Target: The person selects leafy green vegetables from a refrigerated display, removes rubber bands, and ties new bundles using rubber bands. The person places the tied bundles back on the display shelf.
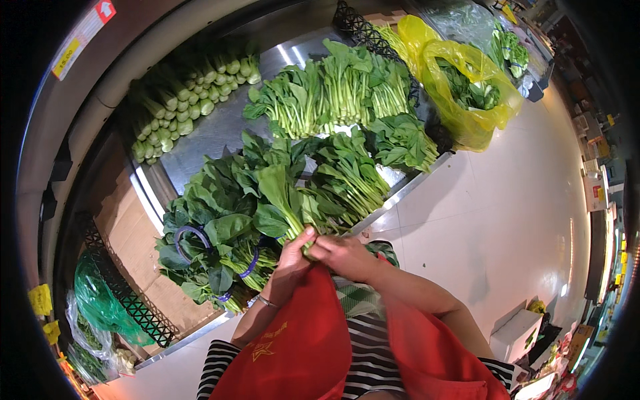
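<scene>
My left hand (293,251) grips a small bunch of leafy greens (281,197) by its pale stems, leaves pointing away from me. At the stem ends, the curled fingers of my right hand (345,254) close on the same greens. To the left lies a pile of dark-leaved greens (220,187), with a roll of purple tape (193,244) resting among the leaves. Purple tape (250,262) binds bundles in front of it. Just beyond my right hand, loose leafy greens (357,182) lie with their stems toward the shelf edge.
Metal shelf (205,137) carries stacked bok choy (187,102) and rows of upright greens (345,87). A black plastic divider (372,37) and a yellow bag of greens (470,95) stand at the right. Cardboard (145,260) and a green plastic bag (107,295) lie left. A white box (517,335) sits on the floor.
</scene>
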A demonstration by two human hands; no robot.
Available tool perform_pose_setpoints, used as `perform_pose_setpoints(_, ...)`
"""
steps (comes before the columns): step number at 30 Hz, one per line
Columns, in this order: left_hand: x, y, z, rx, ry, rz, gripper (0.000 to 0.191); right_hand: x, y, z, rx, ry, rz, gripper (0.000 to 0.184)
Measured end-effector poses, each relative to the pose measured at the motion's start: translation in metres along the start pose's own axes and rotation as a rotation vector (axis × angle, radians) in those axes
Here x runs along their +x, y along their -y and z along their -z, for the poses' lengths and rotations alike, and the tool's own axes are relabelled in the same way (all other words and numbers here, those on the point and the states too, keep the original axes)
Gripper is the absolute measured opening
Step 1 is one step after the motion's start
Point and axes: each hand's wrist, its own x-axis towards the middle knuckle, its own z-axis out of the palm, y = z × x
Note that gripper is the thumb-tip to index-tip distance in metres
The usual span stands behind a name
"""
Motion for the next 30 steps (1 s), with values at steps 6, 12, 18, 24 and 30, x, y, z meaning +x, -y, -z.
perform_pose_setpoints(6,-0.008,0.001,0.011,-0.054,0.175,-0.018,0.022,-0.020,-0.063,-0.002,0.068,-0.184,-0.412,0.011)
perform_pose_setpoints(12,-0.015,0.005,0.018,-0.177,0.217,0.123,0.021,-0.046,-0.120,-0.030,-0.027,-0.053,-0.787,0.018)
perform_pose_setpoints(18,-0.020,-0.002,0.017,-0.220,0.159,0.072,0.015,-0.052,-0.129,-0.010,0.353,-0.224,-0.856,0.016)
perform_pose_setpoints(24,-0.009,0.000,-0.005,-0.159,0.239,0.106,0.036,-0.037,-0.090,0.039,1.348,-0.348,-1.015,0.021)
perform_pose_setpoints(30,0.008,0.002,-0.029,-0.098,0.329,0.184,0.041,-0.021,-0.069,0.048,1.591,-0.441,-0.829,0.019)
